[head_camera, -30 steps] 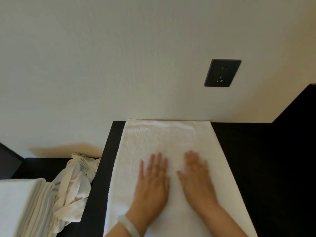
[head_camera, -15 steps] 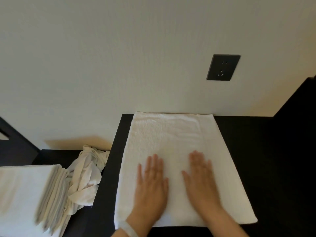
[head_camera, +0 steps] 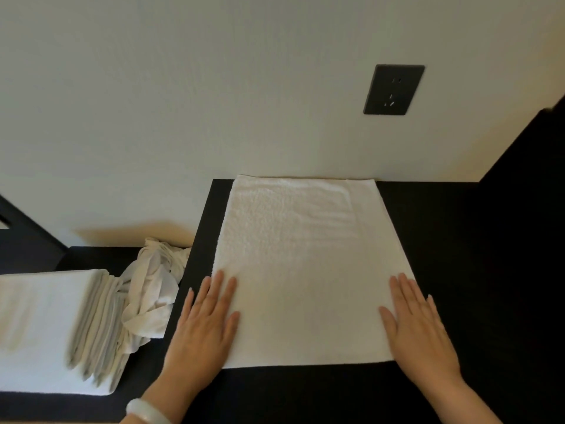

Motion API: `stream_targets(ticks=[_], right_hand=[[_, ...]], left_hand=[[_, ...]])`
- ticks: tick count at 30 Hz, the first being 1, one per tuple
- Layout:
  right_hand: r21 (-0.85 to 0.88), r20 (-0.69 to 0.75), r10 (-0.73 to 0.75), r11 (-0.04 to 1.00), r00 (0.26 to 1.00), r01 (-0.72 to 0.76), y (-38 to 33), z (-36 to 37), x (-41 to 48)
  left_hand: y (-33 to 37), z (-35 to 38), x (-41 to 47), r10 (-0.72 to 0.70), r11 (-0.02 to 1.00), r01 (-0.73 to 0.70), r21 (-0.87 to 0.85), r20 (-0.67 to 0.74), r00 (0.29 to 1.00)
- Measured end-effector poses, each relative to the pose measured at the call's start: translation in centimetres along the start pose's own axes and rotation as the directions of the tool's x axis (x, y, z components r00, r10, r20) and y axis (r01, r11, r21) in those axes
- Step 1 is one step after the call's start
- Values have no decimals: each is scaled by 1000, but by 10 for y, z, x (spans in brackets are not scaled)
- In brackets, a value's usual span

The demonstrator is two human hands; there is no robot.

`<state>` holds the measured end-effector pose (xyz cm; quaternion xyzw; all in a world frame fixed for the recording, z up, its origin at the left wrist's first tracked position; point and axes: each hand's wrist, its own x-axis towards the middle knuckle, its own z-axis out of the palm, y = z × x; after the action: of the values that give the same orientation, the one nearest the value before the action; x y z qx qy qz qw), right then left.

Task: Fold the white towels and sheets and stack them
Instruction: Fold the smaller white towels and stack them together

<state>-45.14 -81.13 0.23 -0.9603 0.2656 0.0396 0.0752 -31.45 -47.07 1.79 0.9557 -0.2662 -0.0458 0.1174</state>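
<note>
On the dark table, the left hand and right hand lie spread (fingers straight) at the towel's 2 side edges, likely flattening it for folding.

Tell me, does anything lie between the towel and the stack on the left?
Yes. A crumpled sheet lies between the towel and the stack, against the stack's right side.
</note>
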Motion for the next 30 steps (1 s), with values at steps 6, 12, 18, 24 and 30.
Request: stream_targets(ticks=[6, 12, 18, 24, 30], right_hand=[[437, 178, -363, 862, 915, 257, 34, -22, -7], [340, 183, -442, 866, 878, 365, 34, -30, -10], [156, -126, -407, 892, 905, 423, 29, -24, -25], [189, 147, -324, 937, 935, 295, 29, -59, -8], [316, 511, -327, 931, 795, 180, -3, -118, 66]], left_hand=[[-19, -9, -18, 295, 896, -245, -370, 84, 952], [-14, -12, -14, 320, 867, -282, -412, 23, 947], [-14, -18, -15, 227, 867, -232, -440, -65, 972], [-17, -44, 1, 237, 898, -150, -413, 170, 956], [-25, -106, 73, 88, 920, 178, -350, 625, 776]])
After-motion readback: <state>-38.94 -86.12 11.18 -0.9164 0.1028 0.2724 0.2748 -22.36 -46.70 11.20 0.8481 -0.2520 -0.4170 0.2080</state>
